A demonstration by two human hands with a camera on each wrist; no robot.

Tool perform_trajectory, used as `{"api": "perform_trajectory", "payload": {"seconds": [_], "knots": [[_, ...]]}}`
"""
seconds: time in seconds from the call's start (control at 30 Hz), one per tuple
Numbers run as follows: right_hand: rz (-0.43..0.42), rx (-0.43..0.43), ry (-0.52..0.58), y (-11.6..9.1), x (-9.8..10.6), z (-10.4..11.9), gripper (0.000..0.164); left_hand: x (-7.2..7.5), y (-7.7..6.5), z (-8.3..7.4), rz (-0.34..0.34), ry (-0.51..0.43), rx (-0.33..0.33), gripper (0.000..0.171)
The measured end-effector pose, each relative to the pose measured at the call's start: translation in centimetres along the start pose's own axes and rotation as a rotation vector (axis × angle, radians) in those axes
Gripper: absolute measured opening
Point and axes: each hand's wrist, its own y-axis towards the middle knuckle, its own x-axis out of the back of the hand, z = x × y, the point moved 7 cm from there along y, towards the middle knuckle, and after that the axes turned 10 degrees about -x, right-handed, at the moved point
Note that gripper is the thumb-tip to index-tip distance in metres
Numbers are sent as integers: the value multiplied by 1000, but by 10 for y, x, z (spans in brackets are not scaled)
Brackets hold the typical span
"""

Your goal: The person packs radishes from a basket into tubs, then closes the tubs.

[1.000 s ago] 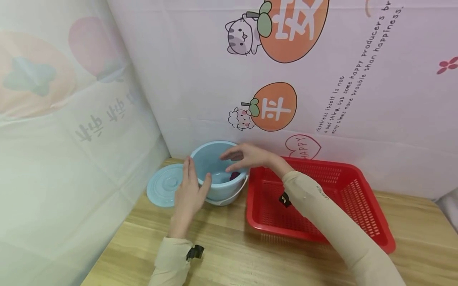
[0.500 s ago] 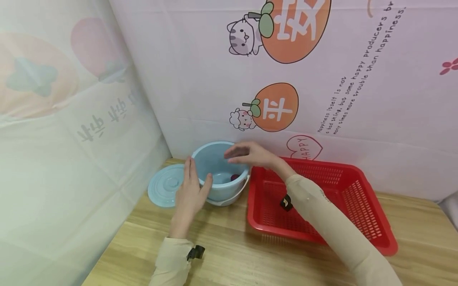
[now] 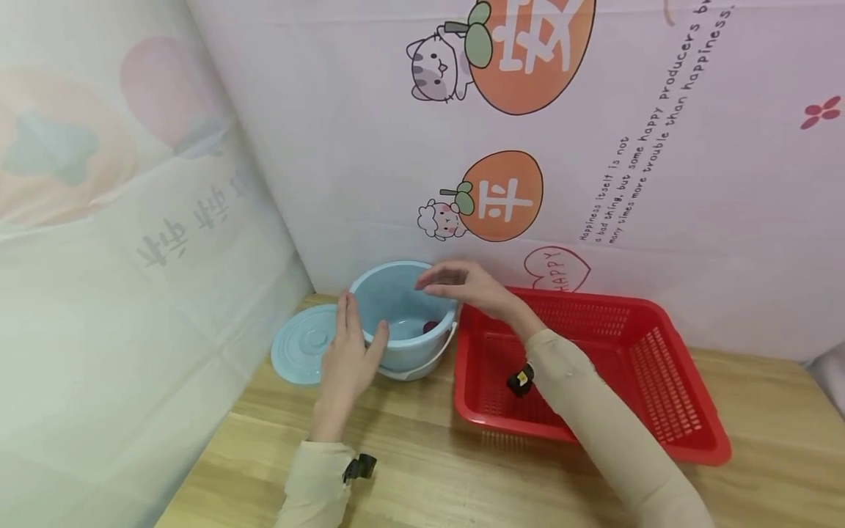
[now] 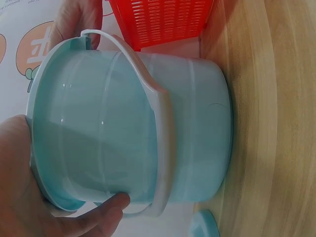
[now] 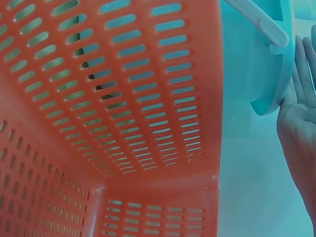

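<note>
A light blue bucket (image 3: 412, 356) with a white handle (image 4: 163, 113) stands upright on the wooden table. My left hand (image 3: 350, 359) rests at its left side, fingers straight along the wall and thumb at the near rim. Over the right rim is my right hand (image 3: 472, 286), loosely bent with nothing between thumb and fingers; the right wrist view shows its palm (image 5: 303, 116) beside the rim. A small dark red object (image 3: 430, 326), partly hidden by the near rim, lies at the bottom of the bucket.
The bucket's blue lid (image 3: 304, 345) lies left of it, partly behind my left hand. A red perforated basket (image 3: 709, 440) stands close on the right, under my right forearm. Printed cloth (image 3: 370, 161) hangs behind and on the left.
My right hand has drawn up and slightly right, its fingertips now higher over the bucket opening. My left hand has stayed at the bucket's side.
</note>
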Motion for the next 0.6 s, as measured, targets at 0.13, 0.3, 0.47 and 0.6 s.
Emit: {"api": "perform_trajectory", "payload": {"seconds": [0.13,0.3,0.47,0.6], "knots": [[14,-30,5,-9,5,1,28,-2,-1,0,0,-6,-5,90],[-24,-73,0,-31,24,-5,31,0,-1,1,-9,-7,-4,88],[-115,-120,-63,-72,63,-21,35,2,-1,2,-16,7,-14,88],[-198,-151,-41,-108,99,-34,34,-1,-1,2,-7,4,-24,89]]}}
